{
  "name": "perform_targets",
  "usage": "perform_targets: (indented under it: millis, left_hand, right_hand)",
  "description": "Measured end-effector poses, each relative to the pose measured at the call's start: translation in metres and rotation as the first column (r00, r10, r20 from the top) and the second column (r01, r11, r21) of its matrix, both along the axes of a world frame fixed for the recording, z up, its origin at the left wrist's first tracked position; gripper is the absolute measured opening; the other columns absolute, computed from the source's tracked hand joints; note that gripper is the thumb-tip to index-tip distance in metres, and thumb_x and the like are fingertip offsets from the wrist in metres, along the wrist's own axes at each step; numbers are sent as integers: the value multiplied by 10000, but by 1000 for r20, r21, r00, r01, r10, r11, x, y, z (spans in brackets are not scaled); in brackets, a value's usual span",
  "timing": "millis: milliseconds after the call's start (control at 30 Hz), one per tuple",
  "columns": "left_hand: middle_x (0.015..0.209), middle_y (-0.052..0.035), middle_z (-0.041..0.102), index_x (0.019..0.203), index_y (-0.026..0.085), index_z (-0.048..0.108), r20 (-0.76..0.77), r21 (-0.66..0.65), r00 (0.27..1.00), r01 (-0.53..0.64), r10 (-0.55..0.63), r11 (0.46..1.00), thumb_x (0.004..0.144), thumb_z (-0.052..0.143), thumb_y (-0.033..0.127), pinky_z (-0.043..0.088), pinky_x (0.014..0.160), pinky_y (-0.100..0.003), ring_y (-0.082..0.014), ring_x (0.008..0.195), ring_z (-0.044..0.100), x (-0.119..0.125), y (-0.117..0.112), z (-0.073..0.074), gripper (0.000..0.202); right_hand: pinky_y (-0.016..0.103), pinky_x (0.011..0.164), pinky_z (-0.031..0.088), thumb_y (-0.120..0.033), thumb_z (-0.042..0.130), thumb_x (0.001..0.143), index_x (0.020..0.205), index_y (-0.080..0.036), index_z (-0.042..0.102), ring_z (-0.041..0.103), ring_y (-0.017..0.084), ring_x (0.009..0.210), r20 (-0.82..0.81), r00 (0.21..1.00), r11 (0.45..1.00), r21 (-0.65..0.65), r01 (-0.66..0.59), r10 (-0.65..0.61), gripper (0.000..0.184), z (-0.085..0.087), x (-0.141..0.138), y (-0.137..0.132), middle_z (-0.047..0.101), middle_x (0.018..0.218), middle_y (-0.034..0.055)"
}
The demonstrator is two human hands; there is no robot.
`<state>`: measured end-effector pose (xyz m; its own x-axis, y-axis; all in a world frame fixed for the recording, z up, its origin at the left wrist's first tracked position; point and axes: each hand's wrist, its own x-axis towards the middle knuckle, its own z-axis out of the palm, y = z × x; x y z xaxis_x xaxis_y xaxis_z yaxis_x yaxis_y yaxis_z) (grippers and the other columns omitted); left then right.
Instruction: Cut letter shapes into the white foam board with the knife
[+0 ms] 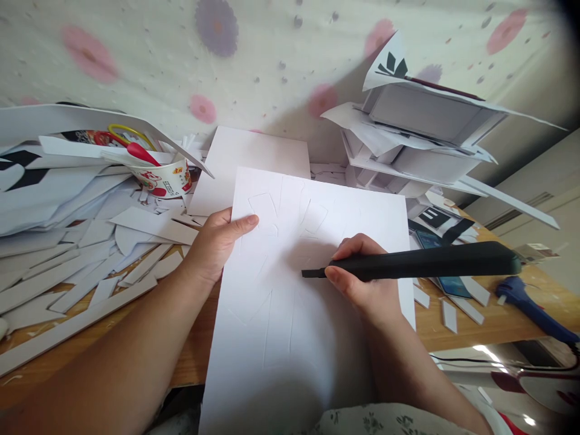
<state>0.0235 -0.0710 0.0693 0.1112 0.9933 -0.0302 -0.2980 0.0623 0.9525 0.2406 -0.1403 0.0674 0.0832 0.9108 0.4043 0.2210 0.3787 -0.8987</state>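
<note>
A large white foam board (317,362) stands tilted in front of me, its lower end near my lap. Thin cut or scored lines mark its face, including leaf-like outlines and long vertical strokes. My left hand (222,238) grips the board's left edge, with the thumb lying on the front and the other fingers hidden behind. In my right hand (367,281) is a black utility knife (435,263), pinched near its blade end while the thick handle points right. The dark blade is at the middle of the board; whether it touches the surface I cannot tell.
White board offcuts (90,260) pile up on the left of the wooden table. Behind them stands a paper cup (167,180) with a red utensil. A white board structure (417,127), a phone (441,260) and a blue glue gun (534,308) are on the right.
</note>
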Motion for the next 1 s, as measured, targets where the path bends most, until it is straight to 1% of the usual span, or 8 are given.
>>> perform_targets:
  millis: [300,433,533,733,900,1000]
  left_hand:
    - [771,-62,715,910,154,724,20,-1,1000,16,-16,1000,623,804,342,550,614,-311,-258,729,680,-1,1,0,353]
    - [754,-59,712,890,160,727,24,-2,1000,18,-18,1000,620,799,321,550,614,-311,-259,728,680,-1,1,0,323]
    - [751,-62,710,893,152,725,17,3,1000,16,-16,1000,610,806,329,558,627,-329,-269,739,679,-1,1,0,343]
    - [751,-65,705,908,140,719,8,15,1000,9,-9,1000,604,820,370,562,628,-335,-275,740,681,-1,3,-1,394]
    - [762,-76,705,928,125,714,5,17,1000,5,-5,1000,594,834,389,546,585,-311,-253,690,670,-2,3,-2,442]
    - [761,-77,704,912,126,711,-4,-1,1000,0,0,1000,587,832,381,542,585,-310,-246,679,663,-2,3,-2,431]
  right_hand:
    - [215,467,315,-248,709,615,656,-203,539,414,83,519,-94,993,997,-51,66,-71,181,4,-6,-2,508,583,-57]
    - [219,469,315,-258,710,627,664,-203,539,418,87,517,-92,994,998,-51,46,-51,184,0,-1,1,508,583,-55]
    - [220,463,315,-255,717,634,673,-203,540,434,92,523,-81,997,998,-55,15,-19,188,-2,4,3,520,597,-51]
    - [225,468,310,-244,708,621,662,-203,533,419,88,514,-138,989,998,-49,48,-55,185,-3,0,3,517,583,-54]
    - [227,463,325,-249,720,623,662,-202,538,436,95,517,-132,990,998,-51,47,-53,192,-6,0,4,522,590,-48]
    - [219,450,317,-260,745,637,674,-202,541,429,86,496,-185,981,998,-39,47,-54,215,-9,0,6,507,571,-57]
